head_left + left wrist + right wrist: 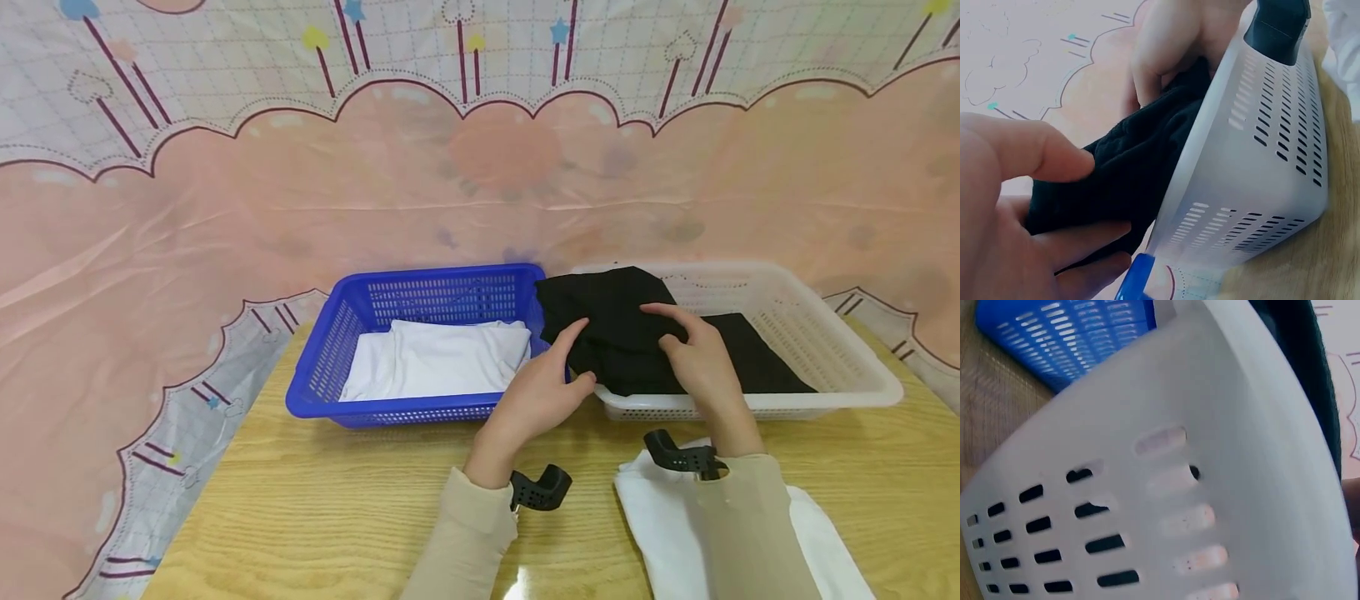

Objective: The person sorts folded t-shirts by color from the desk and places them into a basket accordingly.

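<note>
A bunched black cloth (pixel 611 333) lies over the left part of the white basket (pixel 825 400), partly above its rim next to the blue basket. My left hand (pixel 536 392) holds the cloth's near left side. In the left wrist view, its thumb (pixel 1063 156) presses on the black fabric (pixel 1129 162), with several fingers lower down against it. My right hand (pixel 701 362) grips the cloth's right side, thumb and index finger bent at it. Another flat black cloth (pixel 757 358) lies in the white basket. The right wrist view mostly shows the basket wall (pixel 1147 487), hiding the fingertips.
To the left stands a blue basket (pixel 322 407) with folded white cloths (pixel 450 358) inside. A white cloth (pixel 667 517) lies on the wooden table (pixel 300 517), under my right forearm. Behind the baskets hangs a patterned pink curtain (pixel 375 200).
</note>
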Demonstrator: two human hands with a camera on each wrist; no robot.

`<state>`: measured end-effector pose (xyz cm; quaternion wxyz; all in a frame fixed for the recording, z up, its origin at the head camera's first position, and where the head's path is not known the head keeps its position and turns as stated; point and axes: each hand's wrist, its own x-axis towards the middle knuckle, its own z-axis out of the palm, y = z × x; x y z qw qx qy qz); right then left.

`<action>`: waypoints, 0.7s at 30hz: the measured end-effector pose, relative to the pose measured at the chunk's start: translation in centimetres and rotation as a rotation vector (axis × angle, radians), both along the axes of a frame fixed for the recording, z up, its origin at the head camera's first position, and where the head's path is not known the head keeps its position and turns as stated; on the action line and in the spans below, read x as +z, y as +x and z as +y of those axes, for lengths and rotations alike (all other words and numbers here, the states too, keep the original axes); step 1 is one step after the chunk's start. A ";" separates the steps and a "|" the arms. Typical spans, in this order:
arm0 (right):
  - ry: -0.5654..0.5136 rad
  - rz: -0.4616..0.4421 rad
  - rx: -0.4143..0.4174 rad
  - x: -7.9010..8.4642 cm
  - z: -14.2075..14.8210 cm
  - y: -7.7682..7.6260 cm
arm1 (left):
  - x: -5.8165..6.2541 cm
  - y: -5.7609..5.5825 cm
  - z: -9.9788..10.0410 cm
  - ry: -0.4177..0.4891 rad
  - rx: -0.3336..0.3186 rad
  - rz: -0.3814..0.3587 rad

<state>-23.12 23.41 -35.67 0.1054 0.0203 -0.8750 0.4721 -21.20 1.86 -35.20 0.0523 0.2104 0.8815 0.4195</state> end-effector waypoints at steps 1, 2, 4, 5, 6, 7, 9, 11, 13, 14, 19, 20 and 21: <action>0.008 0.006 -0.007 0.0 0.2 0.0 | 0.0 -0.1 0.2 -0.003 -0.009 0.001; 0.016 0.013 -0.015 0.1 0.3 0.0 | 0.0 -0.1 0.3 -0.012 -0.016 0.011; 0.028 0.011 -0.031 0.1 0.7 0.0 | 0.0 -0.2 0.7 -0.038 -0.026 0.033; 0.031 0.012 -0.037 0.1 0.9 0.1 | 0.0 -0.3 0.8 -0.052 -0.028 0.043; 0.034 0.015 -0.042 0.1 1.0 0.1 | 0.0 -0.3 1.0 -0.069 -0.027 0.053; 0.038 0.015 -0.046 0.1 1.0 0.0 | 0.1 -0.4 1.1 -0.083 -0.024 0.060; 0.042 0.014 -0.053 0.1 1.1 0.0 | 0.1 -0.4 1.2 -0.103 -0.017 0.065; 0.041 0.021 -0.062 0.1 1.2 -0.1 | 0.2 -0.4 1.3 -0.112 -0.013 0.065; 0.047 0.021 -0.086 0.2 1.2 -0.1 | 0.2 -0.5 1.4 -0.118 -0.017 0.076; 0.043 0.025 -0.098 0.2 1.2 -0.1 | 0.2 -0.6 1.5 -0.117 -0.019 0.082; 0.000 0.036 -0.146 0.1 1.3 -0.1 | -0.2 -1.0 2.3 -0.145 0.004 0.111; -0.006 0.039 -0.153 0.1 1.4 0.0 | -0.2 -1.1 2.6 -0.156 0.011 0.112; -0.009 0.037 -0.167 0.1 1.6 0.1 | -0.3 -1.1 2.9 -0.177 0.016 0.116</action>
